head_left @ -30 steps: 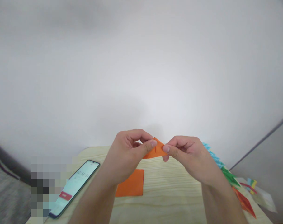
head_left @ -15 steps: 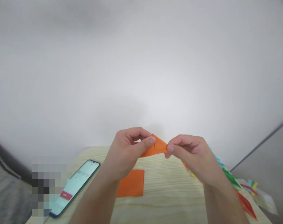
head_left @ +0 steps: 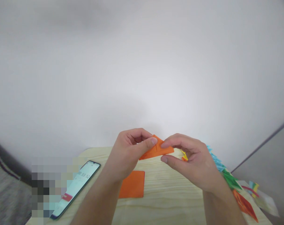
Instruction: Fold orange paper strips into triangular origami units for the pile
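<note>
A folded piece of orange paper (head_left: 158, 148), with a peak at the top and a long lower edge, is held up above the table. My left hand (head_left: 130, 153) pinches its left part between thumb and fingers. At the paper's right side is my right hand (head_left: 191, 156); its index fingertip overlaps the paper's face, while the thumb hangs apart below the lower edge. Whether that fingertip presses on the paper, I cannot tell. Below my left hand, a flat stack of orange paper squares (head_left: 133, 184) lies on the table, partly covered by my forearm.
A phone (head_left: 78, 187) showing a running timer lies at the left of the wooden table (head_left: 170, 200). Along the right edge are folded paper pieces in blue (head_left: 216, 160), green (head_left: 230, 179) and orange (head_left: 245, 204). A clear plastic bag (head_left: 265, 200) lies beyond them. A white wall (head_left: 142, 78) stands behind.
My right hand has let go of the paper's right corner, and its thumb and index finger have spread apart. The right corner is now exposed. My left hand keeps its pinch.
</note>
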